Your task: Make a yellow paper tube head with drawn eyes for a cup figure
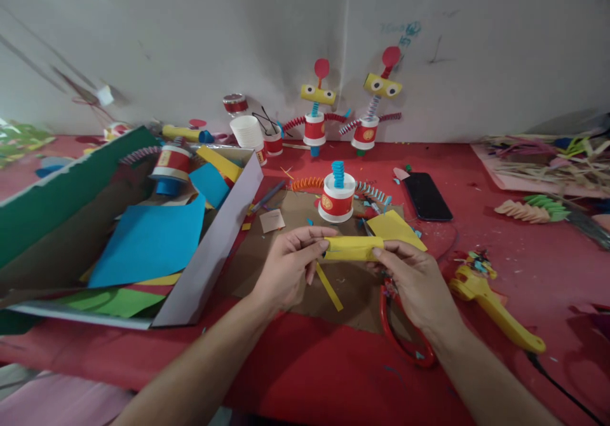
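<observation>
Left hand point(288, 266) and right hand point(415, 278) pinch a yellow roll point(353, 248) by its ends (long axis sideways), nearer than the cup point(336, 205).

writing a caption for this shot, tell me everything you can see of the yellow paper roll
The yellow paper roll looks like a short tube with a faint line along it. It's held roughly level over the brown cardboard, left hand at one end, right hand at the other.

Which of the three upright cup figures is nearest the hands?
The headless front figure, standing on the brown cardboard; the other two figures stand farther back and carry yellow heads.
</observation>
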`<act>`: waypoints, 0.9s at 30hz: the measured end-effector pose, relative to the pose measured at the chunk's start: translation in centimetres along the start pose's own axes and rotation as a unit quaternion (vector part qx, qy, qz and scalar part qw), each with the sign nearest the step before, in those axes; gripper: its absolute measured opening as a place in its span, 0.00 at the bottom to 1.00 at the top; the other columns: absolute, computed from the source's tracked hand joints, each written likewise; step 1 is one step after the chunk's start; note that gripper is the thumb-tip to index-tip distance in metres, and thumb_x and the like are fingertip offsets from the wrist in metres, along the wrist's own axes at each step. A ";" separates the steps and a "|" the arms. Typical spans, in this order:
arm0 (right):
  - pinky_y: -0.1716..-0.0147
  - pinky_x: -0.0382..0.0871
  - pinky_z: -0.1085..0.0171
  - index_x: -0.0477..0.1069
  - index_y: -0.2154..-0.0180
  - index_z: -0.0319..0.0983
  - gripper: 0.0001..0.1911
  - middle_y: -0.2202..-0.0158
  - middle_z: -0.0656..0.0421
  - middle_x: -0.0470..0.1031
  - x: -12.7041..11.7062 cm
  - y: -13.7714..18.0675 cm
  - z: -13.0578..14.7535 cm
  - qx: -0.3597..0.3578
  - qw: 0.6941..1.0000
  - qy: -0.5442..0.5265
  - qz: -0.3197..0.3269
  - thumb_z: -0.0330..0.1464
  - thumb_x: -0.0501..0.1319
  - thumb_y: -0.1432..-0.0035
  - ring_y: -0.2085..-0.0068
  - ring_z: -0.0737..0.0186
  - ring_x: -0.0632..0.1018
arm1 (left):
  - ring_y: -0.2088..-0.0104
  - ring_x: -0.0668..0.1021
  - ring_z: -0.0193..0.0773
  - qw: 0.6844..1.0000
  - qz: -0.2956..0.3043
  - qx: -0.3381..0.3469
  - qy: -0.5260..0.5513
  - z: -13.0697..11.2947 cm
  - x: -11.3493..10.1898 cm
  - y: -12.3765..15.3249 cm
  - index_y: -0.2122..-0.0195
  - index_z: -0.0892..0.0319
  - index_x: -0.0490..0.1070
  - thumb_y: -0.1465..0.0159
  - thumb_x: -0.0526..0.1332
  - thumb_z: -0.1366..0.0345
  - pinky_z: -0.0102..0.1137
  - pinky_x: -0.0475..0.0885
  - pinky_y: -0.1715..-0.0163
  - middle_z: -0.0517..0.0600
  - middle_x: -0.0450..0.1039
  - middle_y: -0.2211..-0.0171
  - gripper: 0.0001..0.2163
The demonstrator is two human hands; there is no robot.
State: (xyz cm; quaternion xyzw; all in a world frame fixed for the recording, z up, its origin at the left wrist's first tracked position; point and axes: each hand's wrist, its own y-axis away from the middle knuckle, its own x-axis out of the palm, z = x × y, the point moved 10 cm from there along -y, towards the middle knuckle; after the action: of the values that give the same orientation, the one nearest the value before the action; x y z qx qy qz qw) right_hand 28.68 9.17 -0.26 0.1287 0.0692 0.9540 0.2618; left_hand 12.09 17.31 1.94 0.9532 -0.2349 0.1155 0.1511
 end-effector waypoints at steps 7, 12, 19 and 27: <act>0.74 0.70 0.68 0.75 0.74 0.38 0.09 0.78 0.62 0.76 -0.4 0.0 0.2 -0.013 1.000 0.013 -0.024 0.35 0.70 0.57 0.76 0.67 0.75 | 0.86 0.61 0.22 0.999 0.024 0.021 -0.031 -0.8 0.2 0.6 0.60 0.62 0.78 0.45 0.63 0.67 0.22 0.52 0.86 0.48 0.74 0.77 0.12; 0.75 0.71 0.68 0.75 0.74 0.38 0.09 0.79 0.62 0.75 -0.8 0.1 0.3 -0.016 0.999 0.011 -0.043 0.35 0.71 0.58 0.77 0.67 0.75 | 0.67 0.77 0.34 0.997 0.060 0.051 -0.023 -0.2 0.5 0.4 0.57 0.59 0.76 0.48 0.68 0.69 0.26 0.69 0.68 0.54 0.77 0.59 0.16; 0.73 0.71 0.69 0.76 0.73 0.39 0.10 0.78 0.63 0.76 -1.0 0.4 -0.2 -0.005 0.999 -0.010 -0.050 0.35 0.72 0.59 0.76 0.67 0.76 | 0.66 0.78 0.34 0.999 0.035 0.039 0.012 0.3 0.3 0.0 0.60 0.60 0.77 0.47 0.69 0.69 0.28 0.72 0.63 0.52 0.78 0.64 0.12; 0.72 0.72 0.66 0.75 0.71 0.39 0.13 0.77 0.62 0.77 -0.7 0.5 0.3 -0.022 0.999 -0.009 -0.045 0.37 0.73 0.59 0.75 0.65 0.77 | 0.69 0.77 0.31 0.999 0.010 0.017 0.037 -0.1 0.0 0.1 0.64 0.62 0.77 0.49 0.69 0.71 0.26 0.71 0.65 0.50 0.77 0.68 0.11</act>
State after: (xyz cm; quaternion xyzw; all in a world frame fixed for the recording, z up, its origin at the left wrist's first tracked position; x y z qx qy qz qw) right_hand 29.09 8.39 -0.03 0.1282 0.0520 0.9415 0.3074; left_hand 12.04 17.24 2.08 0.9483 -0.2369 0.1563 0.1419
